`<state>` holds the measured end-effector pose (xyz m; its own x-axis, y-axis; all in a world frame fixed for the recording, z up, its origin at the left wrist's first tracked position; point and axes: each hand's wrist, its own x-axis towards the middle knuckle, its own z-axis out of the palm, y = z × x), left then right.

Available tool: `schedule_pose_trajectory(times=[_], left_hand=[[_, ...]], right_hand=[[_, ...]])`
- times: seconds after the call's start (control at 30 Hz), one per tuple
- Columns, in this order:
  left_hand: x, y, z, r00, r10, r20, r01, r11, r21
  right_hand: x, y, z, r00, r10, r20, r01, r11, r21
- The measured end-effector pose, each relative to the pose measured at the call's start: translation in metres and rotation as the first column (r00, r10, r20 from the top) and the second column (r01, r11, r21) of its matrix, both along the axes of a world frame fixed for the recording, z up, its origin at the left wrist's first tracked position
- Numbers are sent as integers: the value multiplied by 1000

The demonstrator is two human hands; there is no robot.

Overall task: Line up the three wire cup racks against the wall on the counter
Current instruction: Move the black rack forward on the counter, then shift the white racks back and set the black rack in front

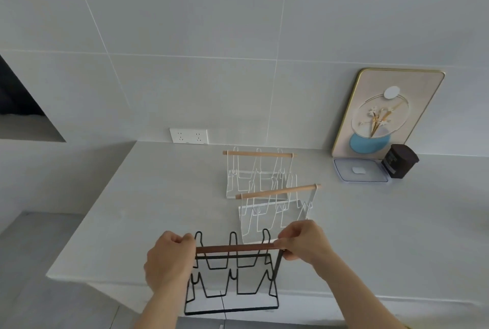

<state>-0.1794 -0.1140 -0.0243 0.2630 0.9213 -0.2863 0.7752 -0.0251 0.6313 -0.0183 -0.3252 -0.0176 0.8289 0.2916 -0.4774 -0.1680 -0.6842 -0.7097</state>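
While the tiled wall [238, 37] and the pale desk [158, 191] take up most of the view, the step in hand is, in my judgement, the carrying of the third rack toward the row. Two white wire racks stand on the desk: the rear white rack [258, 172] sits near the wall, below and right of the socket [189, 136]; the front white rack [275, 209] stands just before it, skewed, its wooden bar tilted. Neither looks flush with the wall. The black rack [232, 273] is at the desk's near edge, its base apparently overhanging; whether it is lifted clear I cannot tell. My left hand [169, 262] and right hand [301, 244] each close their fingers on one end of its dark wooden bar [238, 248]. The next move calls for taking the black rack forward to the wall, likely left of the white pair, keeping it level and clear of the front white rack.
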Motion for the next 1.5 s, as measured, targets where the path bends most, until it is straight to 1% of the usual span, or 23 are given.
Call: schedule_pose_trajectory(times=[0.1, 0.2, 0.37, 0.5, 0.6, 0.7, 0.73, 0.8, 0.93, 1.0, 1.07, 1.13, 1.27, 1.37, 1.5], left_hand=[[16, -24, -7, 998, -44, 43, 47, 998, -53], [32, -44, -12, 990, -106, 87, 115, 988, -99], [52, -60, -10, 975, -178, 136, 198, 969, -148], [56, -60, -10, 955, -235, 180, 262, 954, -144], [59, -56, -14, 951, -209, 229, 255, 948, -192], [67, -46, -14, 967, -179, 182, 206, 969, -137], [71, -41, -11, 970, -163, 179, 189, 972, -142], [85, -32, -7, 962, -159, 221, 202, 961, -190], [124, -17, -4, 929, -230, 291, 318, 898, -305], [137, -15, -4, 920, -227, 320, 331, 888, -319], [143, -12, -7, 922, -182, 341, 297, 899, -323], [143, -8, -11, 924, -138, 357, 262, 907, -329], [142, 11, -15, 920, -79, 383, 217, 918, -332], [146, 26, -17, 924, -70, 377, 197, 930, -310], [150, 39, -17, 917, -62, 393, 199, 927, -318]], right_hand=[[16, -23, 2, 996, -76, 44, 78, 996, -34], [32, -42, 0, 982, -170, 82, 173, 985, -23], [48, -57, -8, 960, -264, 95, 265, 964, 1], [55, -58, -17, 942, -324, 87, 322, 946, 37], [61, -58, -18, 931, -358, 79, 355, 934, 41], [74, -57, -17, 916, -386, 106, 387, 922, 11], [81, -57, -16, 913, -394, 110, 395, 918, 10], [97, -52, -13, 916, -392, 82, 389, 920, 54], [123, -31, -6, 965, -261, -2, 259, 957, 128], [130, -19, -10, 972, -233, -38, 236, 955, 177], [133, -7, -11, 967, -253, -35, 255, 947, 198], [132, 2, -12, 957, -291, -2, 287, 942, 173], [132, 15, -26, 926, -378, -23, 374, 904, 206], [134, 24, -30, 919, -393, -29, 389, 893, 226], [135, 30, -31, 911, -413, -23, 405, 881, 245]])
